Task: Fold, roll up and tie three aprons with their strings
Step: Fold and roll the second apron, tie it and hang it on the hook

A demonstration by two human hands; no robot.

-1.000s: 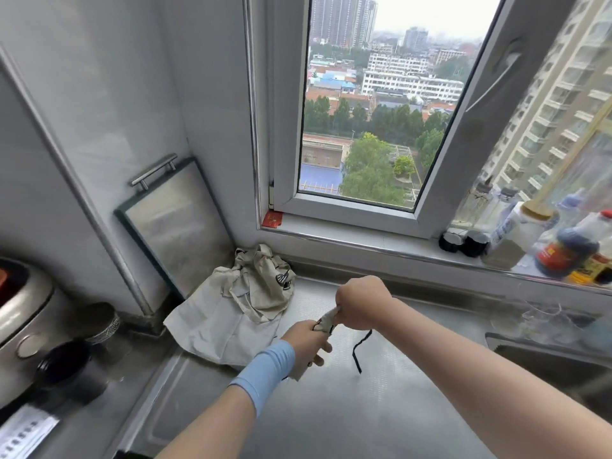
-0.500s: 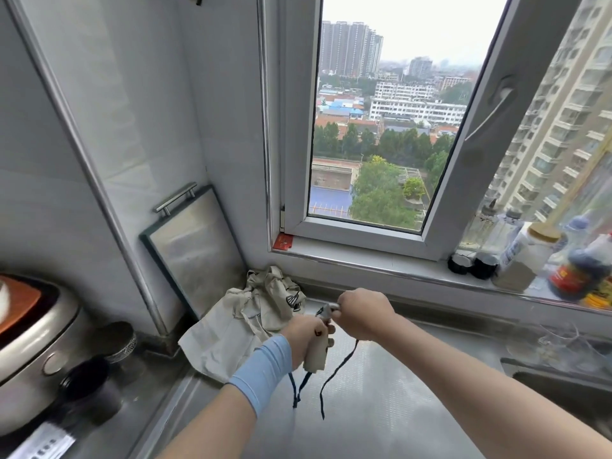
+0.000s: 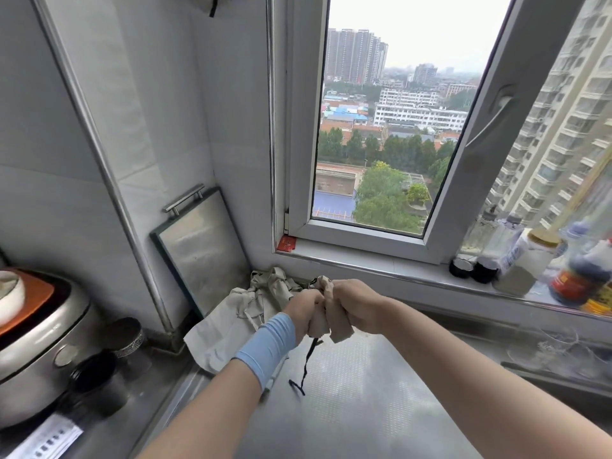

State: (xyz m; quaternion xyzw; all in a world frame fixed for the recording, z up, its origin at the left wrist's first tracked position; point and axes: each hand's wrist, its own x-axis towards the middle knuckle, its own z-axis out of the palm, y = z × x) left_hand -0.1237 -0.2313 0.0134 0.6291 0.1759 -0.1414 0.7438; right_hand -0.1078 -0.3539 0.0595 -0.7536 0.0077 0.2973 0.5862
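Note:
A small rolled-up beige apron (image 3: 337, 327) is held upright above the steel counter between both fists. My left hand (image 3: 303, 309), with a light blue wristband below it, grips its left side. My right hand (image 3: 356, 304) grips its right side and top. The two fists touch. A dark string (image 3: 306, 366) hangs from the roll's lower end down toward the counter. Behind my left hand, a loose heap of beige apron cloth (image 3: 238, 313) lies in the corner, its strings tangled on top.
A steel board with a handle (image 3: 198, 250) leans against the wall behind the heap. A rice cooker (image 3: 36, 339) and dark cups (image 3: 96, 382) stand at left. Bottles and jars (image 3: 543, 260) line the windowsill at right. A sink (image 3: 563, 376) lies at right.
My hands have come together and closed tight around the roll. The hanging strings have shortened to one dark end below the roll. The camera has tilted upward.

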